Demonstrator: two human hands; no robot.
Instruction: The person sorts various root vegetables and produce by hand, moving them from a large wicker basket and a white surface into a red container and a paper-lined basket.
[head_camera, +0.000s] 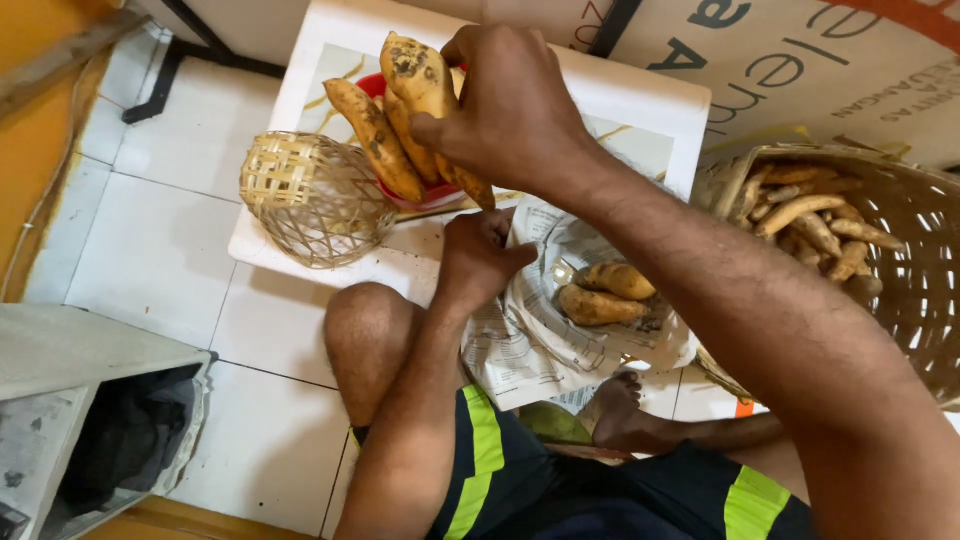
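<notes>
The right hand (515, 110) is closed around a bunch of sweet potatoes (420, 90), fingers wrapped over their upper ends. It holds them over the red bowl (432, 193), which sits on a white board (640, 105) laid on the tiled floor. One more sweet potato (375, 140) leans out of the bowl on the side away from the hand, its lower end inside the rim.

The left hand (478, 255) rests just below the bowl, curled against the edge of a newspaper-lined basket (540, 300); whether it pinches the paper or only presses on it cannot be told. Two sweet potatoes (605, 293) lie in that lined basket, below and to the right of the bowl.

A small empty woven basket (315, 198) lies on its side touching the bowl's left. Well to the right of the bowl stands a large wicker basket (900, 280) holding many more sweet potatoes.

Assessment: the bowl appears small for its load, and the leaning sweet potato looks liable to tip out. Good practice here would be to keep the bunch gripped near its middle, lower or lift it straight over the bowl, and steady the bowl or the paper with the free hand so nothing rolls off the board.
</notes>
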